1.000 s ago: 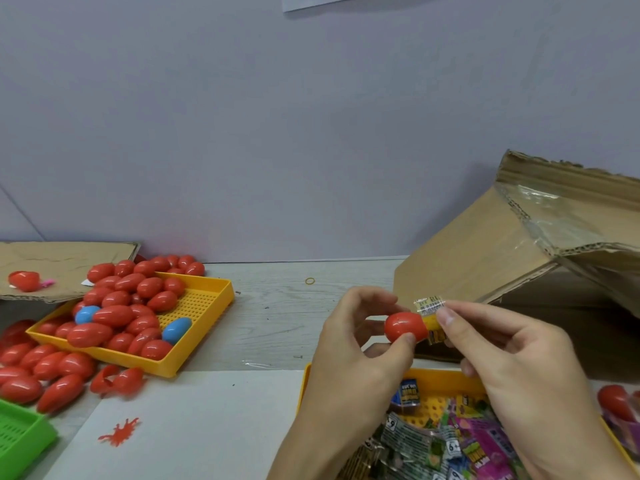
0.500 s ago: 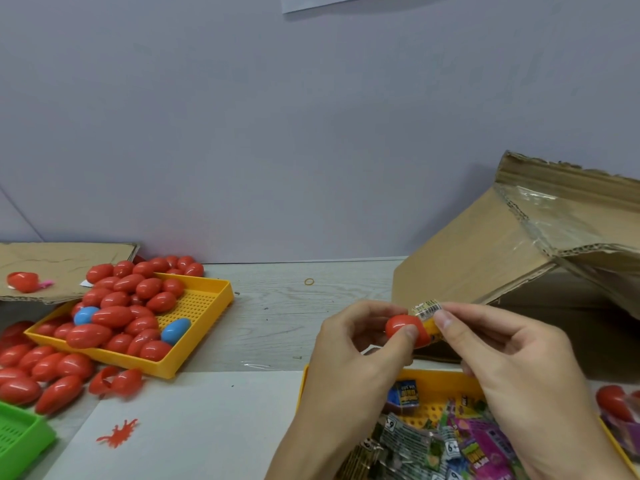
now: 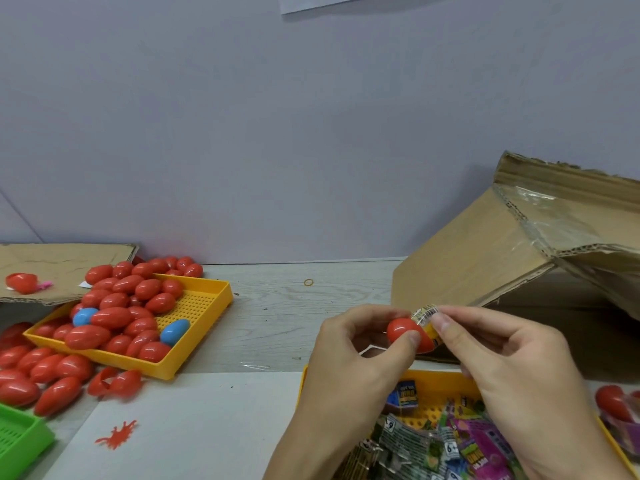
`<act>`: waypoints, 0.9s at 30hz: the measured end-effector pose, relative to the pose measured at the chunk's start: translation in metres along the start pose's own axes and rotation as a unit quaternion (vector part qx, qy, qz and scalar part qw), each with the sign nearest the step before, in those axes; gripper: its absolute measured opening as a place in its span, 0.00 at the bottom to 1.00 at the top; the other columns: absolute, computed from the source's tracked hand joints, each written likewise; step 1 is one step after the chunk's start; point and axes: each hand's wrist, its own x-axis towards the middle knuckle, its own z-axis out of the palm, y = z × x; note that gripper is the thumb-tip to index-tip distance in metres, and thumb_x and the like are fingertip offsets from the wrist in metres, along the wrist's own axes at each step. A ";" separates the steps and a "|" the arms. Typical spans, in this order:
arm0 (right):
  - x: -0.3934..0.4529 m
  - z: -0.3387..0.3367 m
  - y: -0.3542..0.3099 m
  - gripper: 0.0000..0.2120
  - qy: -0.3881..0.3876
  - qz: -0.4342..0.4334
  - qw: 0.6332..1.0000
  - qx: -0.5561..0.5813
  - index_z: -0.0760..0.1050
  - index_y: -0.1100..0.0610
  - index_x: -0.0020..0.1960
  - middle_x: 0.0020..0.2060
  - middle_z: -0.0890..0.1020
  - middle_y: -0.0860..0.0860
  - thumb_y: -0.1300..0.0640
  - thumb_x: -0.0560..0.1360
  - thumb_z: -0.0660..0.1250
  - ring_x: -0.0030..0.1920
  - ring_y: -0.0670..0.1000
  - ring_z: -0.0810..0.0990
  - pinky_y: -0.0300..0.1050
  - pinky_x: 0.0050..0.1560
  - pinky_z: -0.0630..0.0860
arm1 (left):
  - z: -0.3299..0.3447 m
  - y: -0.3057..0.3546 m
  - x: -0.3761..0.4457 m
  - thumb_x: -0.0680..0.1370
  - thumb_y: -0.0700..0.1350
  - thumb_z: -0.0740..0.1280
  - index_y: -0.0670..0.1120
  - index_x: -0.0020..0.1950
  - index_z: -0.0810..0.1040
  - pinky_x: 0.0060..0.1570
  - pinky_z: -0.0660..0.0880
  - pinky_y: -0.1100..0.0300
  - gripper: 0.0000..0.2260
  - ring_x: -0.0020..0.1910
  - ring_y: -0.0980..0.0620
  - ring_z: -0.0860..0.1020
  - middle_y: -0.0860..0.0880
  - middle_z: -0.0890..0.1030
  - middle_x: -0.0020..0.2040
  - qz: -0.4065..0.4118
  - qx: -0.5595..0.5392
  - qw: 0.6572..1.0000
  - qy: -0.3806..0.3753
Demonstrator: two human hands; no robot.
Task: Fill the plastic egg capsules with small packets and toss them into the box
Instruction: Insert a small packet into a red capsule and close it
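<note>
Pale grey wood-grain covers the table [image 3: 277,317], which runs back to a plain lilac-grey wall [image 3: 242,133]. A corner of white paper [image 3: 311,3] hangs at the wall's top edge. A small rubber band [image 3: 308,282] lies on the bare wood near the wall.

At the left, a yellow tray [image 3: 204,306] holds a heap of red eggs [image 3: 114,317] with two blue ones among them. More red eggs spill onto the table beside it, next to a green tray [image 3: 17,441] at the corner. A flat piece of cardboard [image 3: 65,265] lies behind, with one red egg on it. A white sheet [image 3: 194,427] in front carries a red splat shape [image 3: 116,436].

At the right, a large cardboard box [image 3: 485,258] stands tilted with its flaps open.

Above a second yellow tray [image 3: 433,382] of small packets [image 3: 478,445], the left hand [image 3: 353,355] pinches a red egg half [image 3: 403,332] between thumb and fingers. The right hand [image 3: 512,368] pinches a folded packet [image 3: 426,317] and holds it at the half's open mouth, partly inside, just in front of the box.
</note>
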 end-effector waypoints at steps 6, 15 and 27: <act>-0.001 0.000 -0.002 0.09 -0.002 -0.002 1.000 -0.007 0.84 0.37 0.42 0.38 0.87 0.43 0.52 0.68 0.74 0.42 0.41 0.85 0.47 0.48 0.80 | -0.001 0.000 0.001 0.67 0.53 0.72 0.53 0.49 0.85 0.48 0.83 0.55 0.12 0.44 0.53 0.84 0.52 0.86 0.45 -0.001 0.003 1.000 -0.007; -0.003 -0.002 -0.005 0.10 -0.019 -0.008 1.000 -0.018 0.84 0.38 0.38 0.34 0.86 0.43 0.54 0.69 0.74 0.37 0.38 0.83 0.39 0.40 0.76 | 0.000 -0.001 0.001 0.67 0.53 0.72 0.55 0.48 0.85 0.49 0.82 0.52 0.11 0.46 0.55 0.84 0.54 0.85 0.45 0.008 0.017 1.000 -0.013; 0.000 -0.002 -0.001 0.05 -0.031 -0.032 0.997 -0.060 0.85 0.45 0.40 0.36 0.86 0.40 0.55 0.71 0.74 0.39 0.38 0.84 0.36 0.40 0.78 | -0.001 0.000 0.000 0.75 0.47 0.72 0.57 0.52 0.85 0.51 0.82 0.52 0.08 0.50 0.50 0.83 0.52 0.85 0.46 0.021 0.006 0.999 -0.038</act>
